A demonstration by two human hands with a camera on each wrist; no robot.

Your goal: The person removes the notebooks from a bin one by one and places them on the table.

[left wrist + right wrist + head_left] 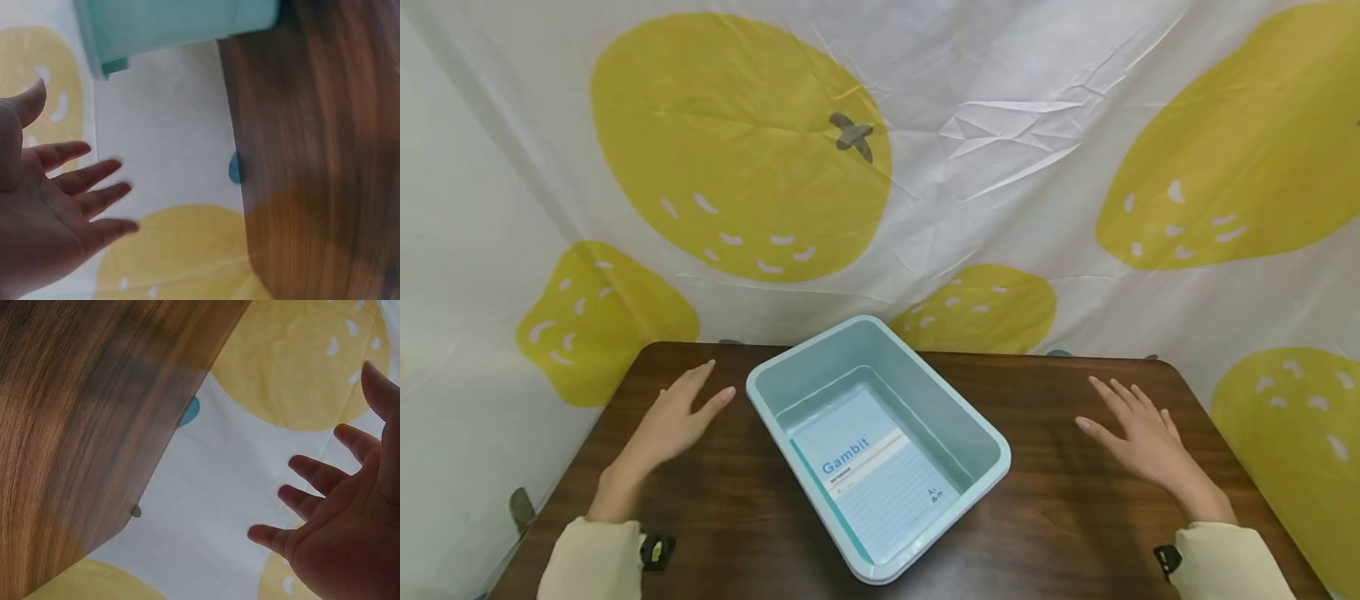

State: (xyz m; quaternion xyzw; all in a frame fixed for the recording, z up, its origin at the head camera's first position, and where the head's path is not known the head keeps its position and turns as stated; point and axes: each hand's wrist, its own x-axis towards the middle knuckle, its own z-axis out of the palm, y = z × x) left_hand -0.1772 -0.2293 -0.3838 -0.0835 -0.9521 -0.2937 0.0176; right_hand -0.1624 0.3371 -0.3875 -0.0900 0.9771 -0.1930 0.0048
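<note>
A pale blue-green plastic basin (pixel 951 396) sits at an angle in the middle of the dark wooden table. Flat on its bottom lies a notebook (pixel 880 475) with "Gambit" printed on a light blue cover. My left hand (pixel 670 421) hovers left of the basin, fingers extended and thumb apart, holding nothing. On the other side my right hand (pixel 1142 437) is spread above the table, well away from the basin and likewise bare. In the left wrist view the basin's outer wall (pixel 181 25) shows beyond the left hand (pixel 56 206). The right wrist view has the right hand (pixel 350 512) with fingers fanned.
The wooden table (pixel 1045 517) has rounded far corners. Right behind it hangs a white cloth (pixel 985 200) printed with large yellow fruit. Each wrist carries a small black strap fitting (pixel 657 552) by a cream sleeve (pixel 591 562).
</note>
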